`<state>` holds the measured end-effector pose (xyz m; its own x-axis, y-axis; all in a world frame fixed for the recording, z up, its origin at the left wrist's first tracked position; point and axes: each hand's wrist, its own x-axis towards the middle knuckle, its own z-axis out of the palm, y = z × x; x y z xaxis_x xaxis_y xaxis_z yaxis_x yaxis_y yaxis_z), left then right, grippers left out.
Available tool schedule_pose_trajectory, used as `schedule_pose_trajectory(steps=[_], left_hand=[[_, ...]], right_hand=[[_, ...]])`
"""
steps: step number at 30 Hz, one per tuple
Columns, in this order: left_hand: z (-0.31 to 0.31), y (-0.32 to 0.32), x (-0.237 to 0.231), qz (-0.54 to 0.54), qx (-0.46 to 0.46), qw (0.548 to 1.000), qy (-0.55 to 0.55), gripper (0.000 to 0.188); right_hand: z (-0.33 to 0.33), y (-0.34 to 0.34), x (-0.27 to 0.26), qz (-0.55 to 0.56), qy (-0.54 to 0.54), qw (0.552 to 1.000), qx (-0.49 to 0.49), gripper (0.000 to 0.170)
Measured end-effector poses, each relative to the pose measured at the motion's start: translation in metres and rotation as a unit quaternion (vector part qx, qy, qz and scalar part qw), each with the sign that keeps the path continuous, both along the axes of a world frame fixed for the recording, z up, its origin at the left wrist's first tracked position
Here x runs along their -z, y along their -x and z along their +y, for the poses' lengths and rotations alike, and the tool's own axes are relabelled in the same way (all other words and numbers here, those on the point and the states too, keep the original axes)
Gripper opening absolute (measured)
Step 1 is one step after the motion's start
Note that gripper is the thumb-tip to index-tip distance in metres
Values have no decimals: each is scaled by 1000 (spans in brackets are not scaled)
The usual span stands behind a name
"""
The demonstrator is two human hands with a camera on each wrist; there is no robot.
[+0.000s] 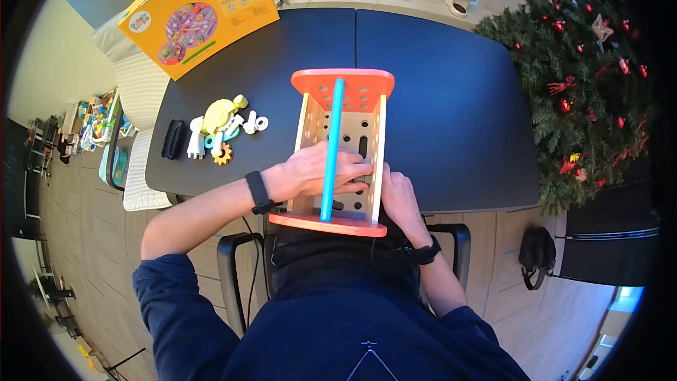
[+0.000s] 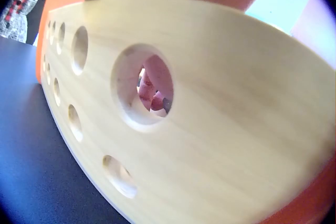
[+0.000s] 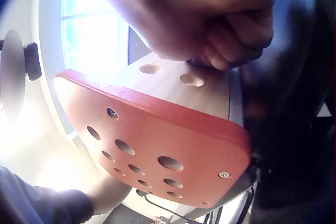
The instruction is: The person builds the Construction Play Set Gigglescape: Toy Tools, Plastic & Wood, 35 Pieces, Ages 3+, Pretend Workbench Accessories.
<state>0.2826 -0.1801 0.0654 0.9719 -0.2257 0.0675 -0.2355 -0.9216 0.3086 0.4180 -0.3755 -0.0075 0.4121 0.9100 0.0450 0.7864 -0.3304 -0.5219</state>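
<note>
Head view. The wooden toolbox (image 1: 368,85) stands lengthwise at the near side of the table (image 1: 441,109), its near end panel (image 1: 326,226) apparently jutting past the edge, towards the person's lap. The pale walls look stiff and hard; the whole is judged light to moderate in weight and not fragile. The blue bar (image 1: 334,127), spanning both end panels, offers the natural hold for lifting, though its smooth surface may be slippery. The left hand (image 1: 316,168) reaches over the left wall and under the bar, fingers extended towards the right wall; whether they pinch anything cannot be told. The right hand (image 1: 400,201) lies against that wall's outer side. Open table extends to the right and beyond the far panel; loose toy pieces (image 1: 220,116) limit room on the left.

Left wrist view. The perforated left wall (image 2: 210,103) shows thick, rounded edges, suited to a steadying grip. Part of the arm or hand crosses its upper edge.

Right wrist view. The right hand's fingers are curled close to the side wall; any small thing within them is hidden. Screw heads (image 3: 224,175) on the near panel suggest a rigid joint. The panel's broad rim could serve for bracing, but its overhang calls for care against tipping.
</note>
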Motion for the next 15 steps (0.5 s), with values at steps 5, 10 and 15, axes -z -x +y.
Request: schedule_pose_trajectory(steps=[5,10,15], left_hand=[[1,1,2,-50,1,999,12,36],[1,3,3,-27,-4,1000,2,36],[3,5,-2,-30,-15,999,11,35]], right_hand=[[-1,4,-48,302,66,946,98,38],[-22,17,-34,599,-42,795,78,54],[-23,30,-63,650,-60,756,49,91]])
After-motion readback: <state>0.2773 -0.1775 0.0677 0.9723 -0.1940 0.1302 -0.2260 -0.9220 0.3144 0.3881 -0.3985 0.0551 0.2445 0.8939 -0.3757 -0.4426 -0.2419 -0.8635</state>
